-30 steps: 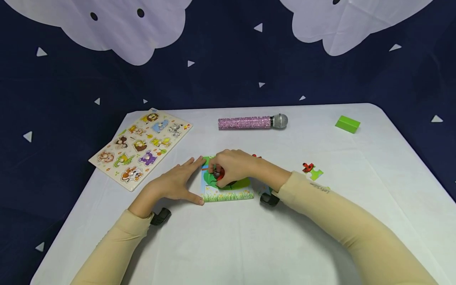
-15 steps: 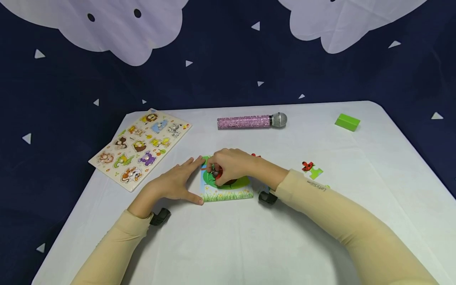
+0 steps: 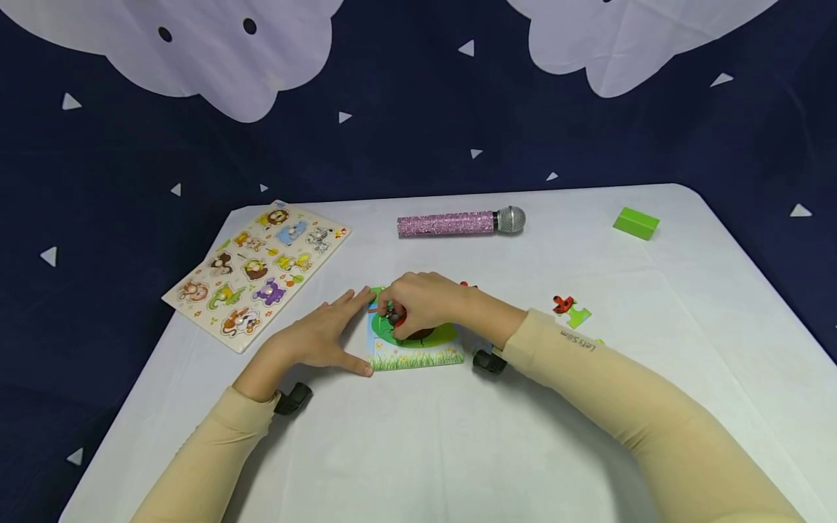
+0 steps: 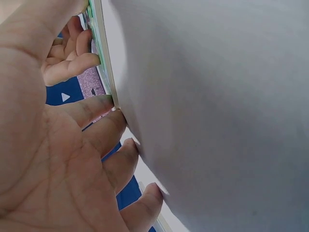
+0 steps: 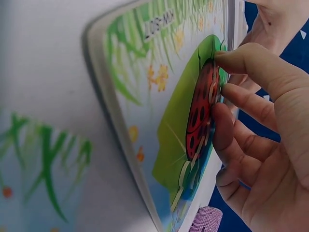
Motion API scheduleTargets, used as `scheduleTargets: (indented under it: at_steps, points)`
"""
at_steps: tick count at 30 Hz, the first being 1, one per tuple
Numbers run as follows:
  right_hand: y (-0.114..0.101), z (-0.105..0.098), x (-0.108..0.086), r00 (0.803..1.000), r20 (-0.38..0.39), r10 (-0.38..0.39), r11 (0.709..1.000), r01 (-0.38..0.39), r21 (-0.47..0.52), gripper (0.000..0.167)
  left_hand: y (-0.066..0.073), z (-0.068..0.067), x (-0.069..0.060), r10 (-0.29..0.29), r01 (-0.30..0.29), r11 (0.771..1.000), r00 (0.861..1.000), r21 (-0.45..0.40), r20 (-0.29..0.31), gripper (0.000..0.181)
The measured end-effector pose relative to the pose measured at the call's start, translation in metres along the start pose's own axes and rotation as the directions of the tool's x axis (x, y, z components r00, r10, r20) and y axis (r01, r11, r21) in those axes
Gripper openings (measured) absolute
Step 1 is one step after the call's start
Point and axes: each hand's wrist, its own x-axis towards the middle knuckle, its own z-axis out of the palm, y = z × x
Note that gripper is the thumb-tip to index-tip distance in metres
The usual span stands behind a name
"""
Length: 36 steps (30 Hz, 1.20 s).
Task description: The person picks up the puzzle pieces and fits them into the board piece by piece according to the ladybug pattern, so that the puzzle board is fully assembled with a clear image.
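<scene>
A small jigsaw puzzle board [image 3: 418, 360] with printed grass and a green leaf lies on the white table. My left hand [image 3: 320, 335] rests with fingers spread along its left side; in the left wrist view the thumb and a finger touch the board's edge [image 4: 107, 58]. Over the picture my right hand [image 3: 426, 303] bends down, its thumb and fingers pinching a ladybug puzzle piece [image 5: 205, 92] at the board's surface. The right hand partly covers the ladybug, so how flush the piece sits cannot be told.
Loose puzzle pieces [image 3: 578, 317] lie to the right, some partly hidden behind the right forearm. An animal peg puzzle [image 3: 261, 272] lies at the left. A pink glitter microphone [image 3: 447, 224] and a green block [image 3: 636, 224] stand farther back.
The right hand stays over the ladybug with only slight finger movement. The left hand keeps its place at the board. The head view has shifted a little.
</scene>
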Motion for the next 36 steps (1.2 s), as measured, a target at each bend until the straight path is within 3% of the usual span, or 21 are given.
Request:
scheduleTargets:
  at_steps: [21,36]
  points:
    - [-0.0001,-0.0022,-0.0036,1.000,0.028,0.002,1.000,-0.002,-0.005,0.033,-0.0006,-0.0010,-0.0008,-0.006,0.006,1.000,1.000,-0.002,-0.004,0.134]
    - [0.0005,-0.0007,-0.0030,1.000,0.014,0.008,1.000,-0.008,0.018,0.025,-0.0022,-0.0014,-0.0010,0.034,-0.034,0.999,0.999,0.000,-0.010,0.126]
